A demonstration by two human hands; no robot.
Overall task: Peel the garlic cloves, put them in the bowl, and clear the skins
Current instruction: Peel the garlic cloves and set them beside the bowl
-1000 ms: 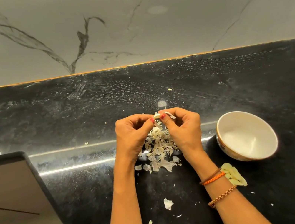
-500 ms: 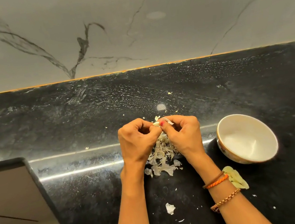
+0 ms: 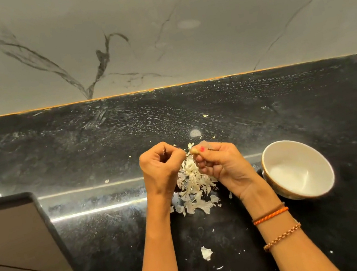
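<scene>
My right hand (image 3: pixel 221 167) pinches a small garlic clove (image 3: pixel 193 150) at its fingertips, above a pile of pale garlic skins (image 3: pixel 193 185) on the black counter. My left hand (image 3: pixel 160 169) is curled into a loose fist just left of the clove, a small gap apart from it; whether it holds a bit of skin I cannot tell. A white bowl (image 3: pixel 272 164) with a golden rim stands to the right of my right wrist; no cloves show inside it.
Loose skin flakes (image 3: pixel 206 253) lie on the counter (image 3: pixel 310 108) nearer to me, between my forearms. The counter's edge drops off at the left, where a cutout (image 3: pixel 12 234) shows the floor. A marble wall (image 3: pixel 155 32) rises behind.
My hands have come apart: the left has pulled away to the left from the clove, which stays pinched in the right. The view has shifted slightly.
</scene>
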